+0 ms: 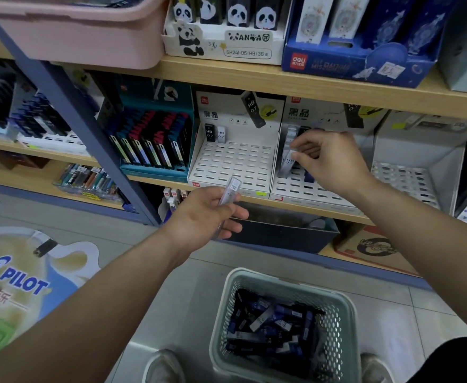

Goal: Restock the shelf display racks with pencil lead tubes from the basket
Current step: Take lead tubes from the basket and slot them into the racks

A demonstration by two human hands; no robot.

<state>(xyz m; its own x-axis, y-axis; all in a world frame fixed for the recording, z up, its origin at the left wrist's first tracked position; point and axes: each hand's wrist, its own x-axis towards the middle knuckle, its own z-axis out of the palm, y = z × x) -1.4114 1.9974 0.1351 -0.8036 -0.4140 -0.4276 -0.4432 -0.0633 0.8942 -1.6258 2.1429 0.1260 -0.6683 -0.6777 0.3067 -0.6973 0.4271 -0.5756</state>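
A person's left hand is gripping a clear tube, its long axis pointing up at the left rack just beyond, while the right hand is pinching an upright tube in the right rack, above the basket.

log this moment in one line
left hand: holds clear plastic lead tube; right hand: pinches grey tube in white slotted rack; grey mesh basket: part full
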